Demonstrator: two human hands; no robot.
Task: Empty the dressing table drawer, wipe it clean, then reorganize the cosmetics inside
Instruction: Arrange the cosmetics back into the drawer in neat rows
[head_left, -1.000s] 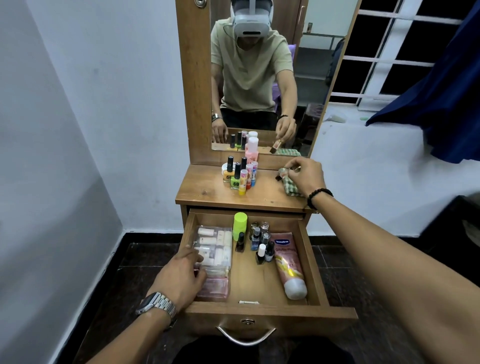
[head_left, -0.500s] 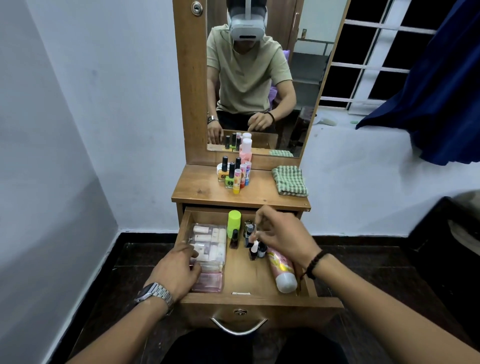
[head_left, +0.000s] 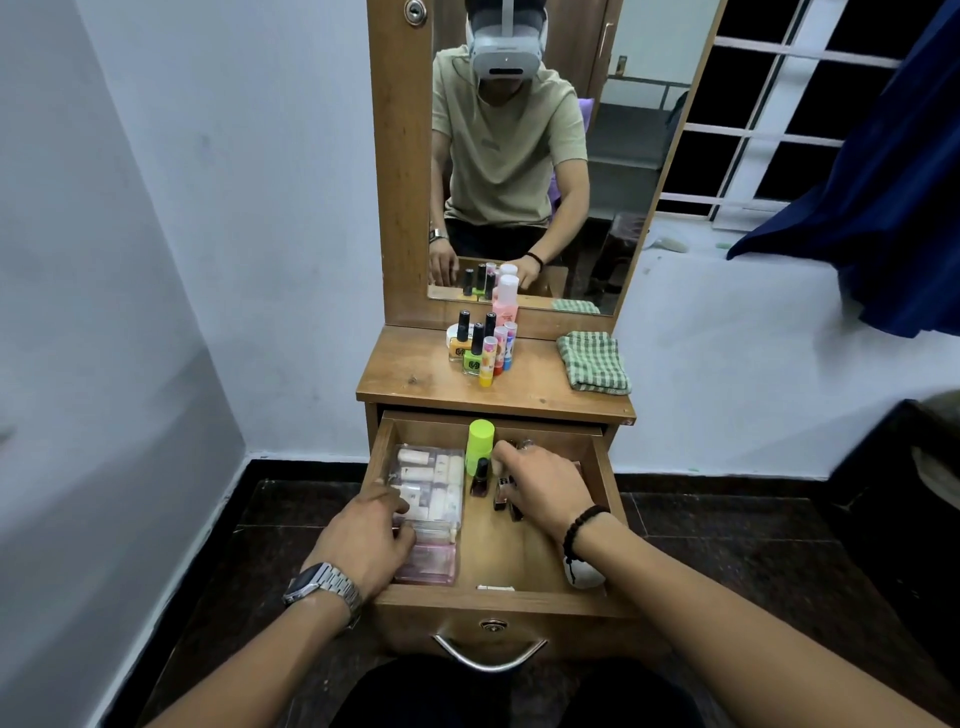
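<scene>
The wooden drawer (head_left: 498, 603) of the dressing table stands pulled out. At its left lies a clear organizer box (head_left: 431, 483) of small white tubes, and my left hand (head_left: 363, 540) grips the box's near left edge. A lime-green bottle (head_left: 480, 441) and a dark nail polish (head_left: 480, 480) stand at the back middle. My right hand (head_left: 540, 483) is curled down over a cluster of small bottles (head_left: 503, 496) beside them. My right wrist hides a lotion tube except for its white cap (head_left: 584, 574).
Nail polishes and lip balms (head_left: 483, 348) stand grouped on the tabletop below the mirror (head_left: 519, 156). A folded green checked cloth (head_left: 592, 361) lies at the tabletop's right. A small white stick (head_left: 496, 587) lies at the drawer's front. A blue curtain (head_left: 883, 182) hangs right.
My right hand left the cloth on the tabletop, came down into the drawer and settled over the small bottles. My left hand stayed on the clear box.
</scene>
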